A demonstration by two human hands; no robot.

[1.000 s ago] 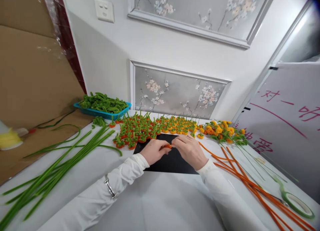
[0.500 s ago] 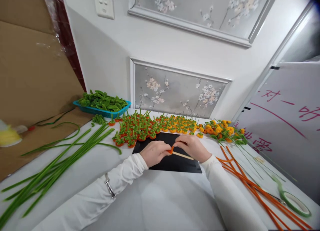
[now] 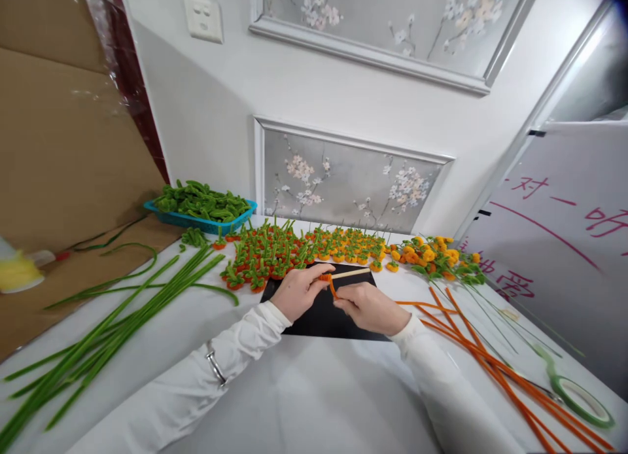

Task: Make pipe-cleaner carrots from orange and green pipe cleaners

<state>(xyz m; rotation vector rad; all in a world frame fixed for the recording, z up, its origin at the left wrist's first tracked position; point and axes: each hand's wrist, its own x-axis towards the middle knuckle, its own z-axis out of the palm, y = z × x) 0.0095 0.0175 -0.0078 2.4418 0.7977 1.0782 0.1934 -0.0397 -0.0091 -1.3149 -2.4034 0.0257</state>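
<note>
Orange pipe cleaner [image 3: 333, 288] wraps round one end of a pale stick [image 3: 351, 273], held over a black mat [image 3: 318, 320] with straight edges. The left hand [image 3: 300, 293] is closed in a narrow pinch, thumb and fingers gripping the stick at its wrapped end, so the coil is partly hidden. The right hand [image 3: 369, 306] curls closed, its thumb and forefinger pinching the orange strand just below the stick; the short stretch between the two hands is bent and taut-looking. Another orange length shows beyond the right wrist, though whether it is the same piece I cannot tell. The stick is slim, smooth and straight, its bare end pointing right.

Long, soft-looking orange strands [image 3: 483, 352] lie crossed on the glossy white table [image 3: 294, 392] to the right, near a flat ring of green tape [image 3: 583, 401]. Slender green strands [image 3: 132, 326] fan out at left. Behind the hands stand rows of squat orange pieces with upright green stalks [image 3: 275, 251], and a blue plastic tray [image 3: 169, 214] heaped with curled, fuzzy green pieces [image 3: 201, 201].
</note>
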